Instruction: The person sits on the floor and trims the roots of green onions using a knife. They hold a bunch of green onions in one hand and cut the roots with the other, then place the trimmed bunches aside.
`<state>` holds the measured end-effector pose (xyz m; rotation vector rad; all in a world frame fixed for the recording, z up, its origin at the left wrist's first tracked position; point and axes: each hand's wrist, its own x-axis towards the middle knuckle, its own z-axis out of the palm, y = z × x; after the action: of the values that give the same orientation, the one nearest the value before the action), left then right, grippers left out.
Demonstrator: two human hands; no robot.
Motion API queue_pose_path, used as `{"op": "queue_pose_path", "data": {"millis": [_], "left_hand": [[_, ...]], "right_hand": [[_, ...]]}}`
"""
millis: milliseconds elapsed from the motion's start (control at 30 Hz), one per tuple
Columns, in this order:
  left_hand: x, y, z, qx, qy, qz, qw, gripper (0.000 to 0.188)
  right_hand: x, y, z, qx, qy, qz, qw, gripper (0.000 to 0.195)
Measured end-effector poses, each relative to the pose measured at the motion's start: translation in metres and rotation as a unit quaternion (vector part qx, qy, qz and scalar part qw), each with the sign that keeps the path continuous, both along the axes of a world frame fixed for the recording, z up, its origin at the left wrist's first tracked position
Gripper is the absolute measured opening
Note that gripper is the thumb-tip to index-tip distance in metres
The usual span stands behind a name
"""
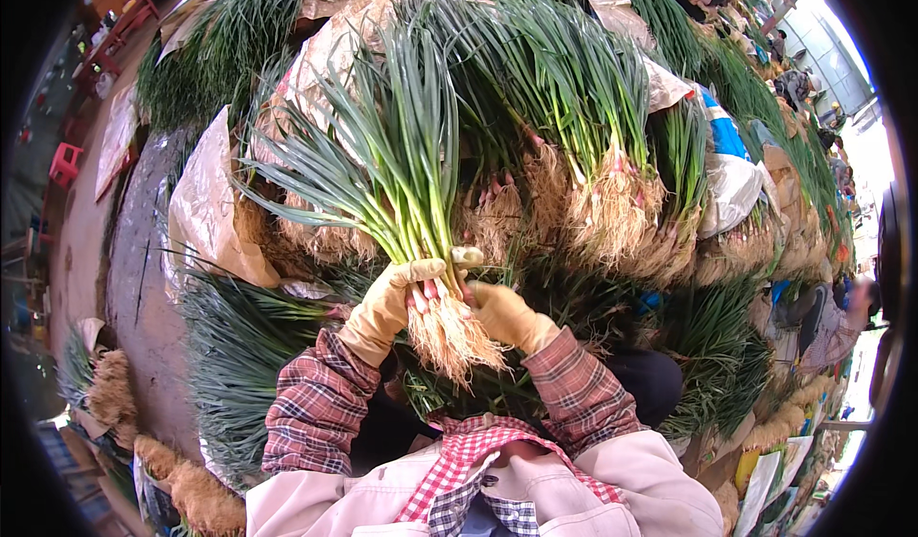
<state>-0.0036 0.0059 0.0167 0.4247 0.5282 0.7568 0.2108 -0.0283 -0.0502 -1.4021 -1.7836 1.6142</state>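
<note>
My left hand [391,304], in a yellowish glove, is wrapped around a bunch of leafy alliums [412,218] just above their pinkish bulbs. Long green leaves fan out above the grip, while the pale roots [459,340] hang below it. On the bunch's right side, my gloved right hand [505,311] has its fingers bent against a reddish stem at the edge. That hand is slightly blurred, and part of its fingertips is hidden behind the bunch.
A row of stacked allium bunches [617,200] with roots facing me lies ahead, partly wrapped in plastic sheets [208,200]. More loose alliums [237,365] lie at my left, and others [717,350] at my right. A red stool [66,164] stands far left; people are at the right.
</note>
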Motion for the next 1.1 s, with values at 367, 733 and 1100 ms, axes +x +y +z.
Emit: {"op": "queue_pose_path", "data": {"millis": [367,733,1100], "left_hand": [[-0.003,-0.003,0.013,-0.007,-0.172,0.047,0.984,0.039],[0.001,-0.002,-0.008,-0.005,0.069,0.031,0.997,0.037],[-0.008,-0.009,0.014,-0.003,-0.167,0.04,0.985,0.029]], "right_hand": [[-0.001,0.065,0.063,0.238,-0.005,-0.063,0.969,0.043],[-0.027,0.073,0.029,0.424,-0.228,-0.126,0.867,0.045],[0.03,0.043,-0.018,-0.027,0.158,-0.092,0.983,0.04]]}}
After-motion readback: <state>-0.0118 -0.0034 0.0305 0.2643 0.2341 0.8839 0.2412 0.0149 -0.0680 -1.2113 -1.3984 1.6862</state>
